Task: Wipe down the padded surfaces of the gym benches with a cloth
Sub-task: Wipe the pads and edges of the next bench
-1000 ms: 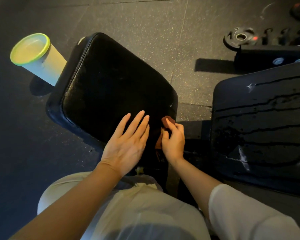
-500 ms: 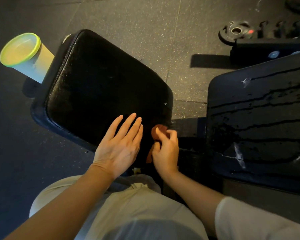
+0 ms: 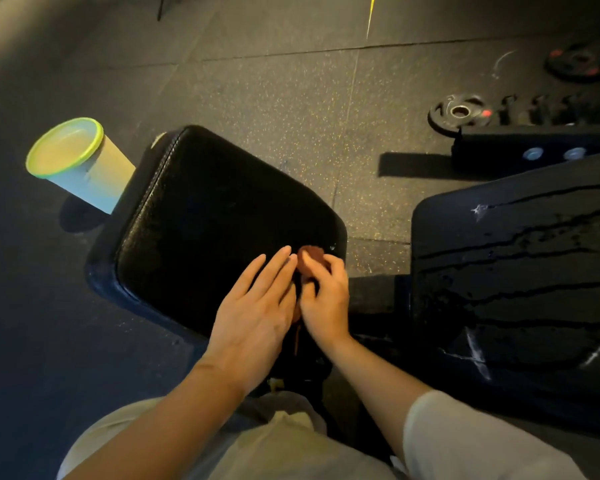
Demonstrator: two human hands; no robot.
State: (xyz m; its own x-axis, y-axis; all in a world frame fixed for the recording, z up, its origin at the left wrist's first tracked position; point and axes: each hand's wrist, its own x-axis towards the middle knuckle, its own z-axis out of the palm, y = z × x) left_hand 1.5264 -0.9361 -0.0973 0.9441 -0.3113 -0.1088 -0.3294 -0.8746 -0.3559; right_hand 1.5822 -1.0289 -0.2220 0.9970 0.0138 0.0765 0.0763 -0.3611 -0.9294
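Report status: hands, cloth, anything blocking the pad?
Left hand flat on seat pad, open. Right hand pinching brown cloth at pad's near corner. Nothing in the way.

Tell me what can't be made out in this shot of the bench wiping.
- Cloth, head view: mostly hidden under the right hand and beside the left hand.
- Second bench pad: cut off by the right edge.
- Cup: base hidden behind the bench pad.
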